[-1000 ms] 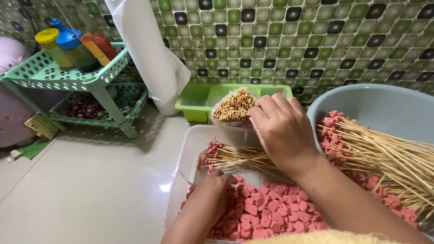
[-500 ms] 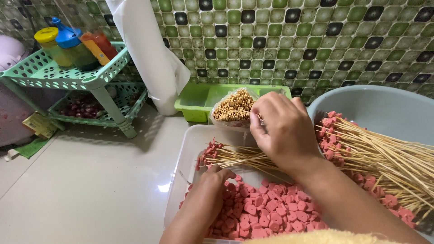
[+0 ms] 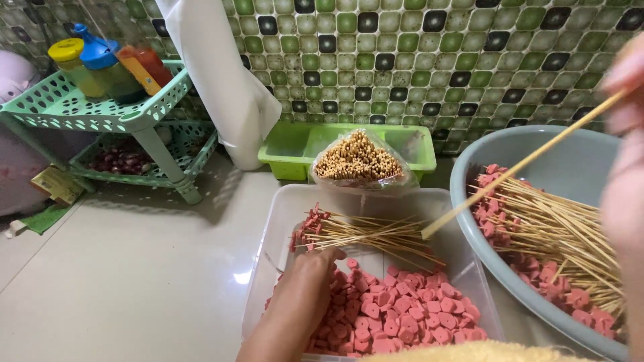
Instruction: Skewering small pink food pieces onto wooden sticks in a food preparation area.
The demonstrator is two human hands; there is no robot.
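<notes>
At right of frame our right hand (image 3: 627,134) pinches a bare skewer (image 3: 520,164), light, stiff, sharp-tipped, best held near its blunt end; our left hand (image 3: 310,278), lower centre, grips soft pink sausage pieces (image 3: 402,315).

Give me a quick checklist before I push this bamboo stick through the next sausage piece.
1. Bare bamboo skewer in right hand: ok, held, tip free.
2. Left hand on pink sausage pieces: ok; a piece pinched: cannot tell.
3. Pieces left in clear plastic tub: ok, plenty.
4. Room in grey round basin for finished skewers: ok.
5. Spare sticks in clear bag: ok, full.
</notes>
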